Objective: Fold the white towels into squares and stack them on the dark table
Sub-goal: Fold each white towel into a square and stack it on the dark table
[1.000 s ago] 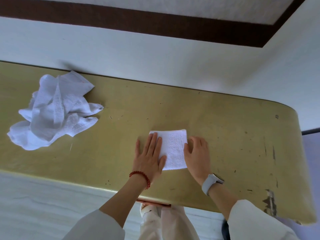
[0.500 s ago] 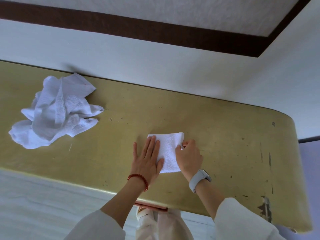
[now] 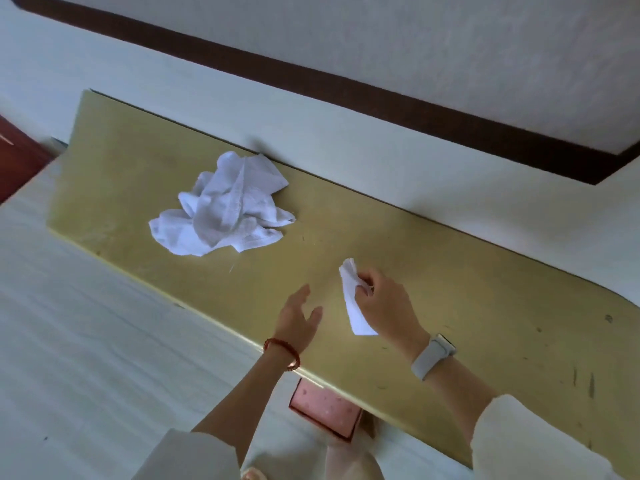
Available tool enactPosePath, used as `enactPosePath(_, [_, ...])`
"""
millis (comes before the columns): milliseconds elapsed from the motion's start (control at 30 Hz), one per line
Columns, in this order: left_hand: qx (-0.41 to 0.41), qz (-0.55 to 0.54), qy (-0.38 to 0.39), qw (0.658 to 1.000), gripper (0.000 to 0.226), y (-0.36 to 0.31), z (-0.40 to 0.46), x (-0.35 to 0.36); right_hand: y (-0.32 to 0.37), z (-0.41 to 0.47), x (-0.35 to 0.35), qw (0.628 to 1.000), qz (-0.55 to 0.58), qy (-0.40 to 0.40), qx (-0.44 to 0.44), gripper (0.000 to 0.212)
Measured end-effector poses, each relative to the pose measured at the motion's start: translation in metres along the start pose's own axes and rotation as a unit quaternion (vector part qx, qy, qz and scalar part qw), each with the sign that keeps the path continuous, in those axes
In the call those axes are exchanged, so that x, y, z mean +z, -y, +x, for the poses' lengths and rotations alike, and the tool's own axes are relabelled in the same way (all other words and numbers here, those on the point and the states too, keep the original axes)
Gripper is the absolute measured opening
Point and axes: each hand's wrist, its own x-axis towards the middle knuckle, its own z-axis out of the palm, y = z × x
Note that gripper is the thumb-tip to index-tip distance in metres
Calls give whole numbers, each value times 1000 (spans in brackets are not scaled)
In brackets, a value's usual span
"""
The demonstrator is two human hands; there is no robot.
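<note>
Right hand pinches the folded towel, fingers curled round its upper part, towel lifted and tilted on edge over the counter; I can't tell if its lower corner touches the surface. Left hand is open, fingers relaxed and spread, holding nothing, hovering over the counter's near edge just left of the folded towel, apart from it. I see a red bead bracelet on the left wrist, a pale grey watch on the right wrist, white sleeves on both arms. Pile of unfolded white towels lies crumpled on the counter well to the left, near the far edge by the wall. Counter top is yellow-green with dark scuffs toward the right end. A pink box sits on the floor, partly under the counter's near edge, between my arms.
</note>
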Motion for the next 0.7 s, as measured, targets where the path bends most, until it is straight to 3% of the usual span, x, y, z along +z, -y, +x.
enactPosePath(67, [-100,-160,54,981,55,3,-10,-37,33,-10,11,997,-8,48,-52,12])
enactPosePath(133, [-161,-309,106,931,47,12,-29,-83,69,-24,24,992,27,79,-91,11])
enactPosePath(233, [-156,-398,142,893,30,44,-68,-158,119,-49,53,987,83,95,-96,12])
enactPosePath(300, [-140,-421,117,889,23,73,-100,-205,148,-71,86,986,108,94,-85,12])
enactPosePath(400, [-136,-394,4,909,7,125,-153,-271,187,-115,158,986,95,104,-88,14])
enactPosePath(533, [-89,-246,-205,943,14,203,-230,-365,255,-178,276,979,63,140,-138,16])
enactPosePath(700, [-114,-117,-439,884,6,289,-327,-469,353,-262,419,953,41,184,-238,10])
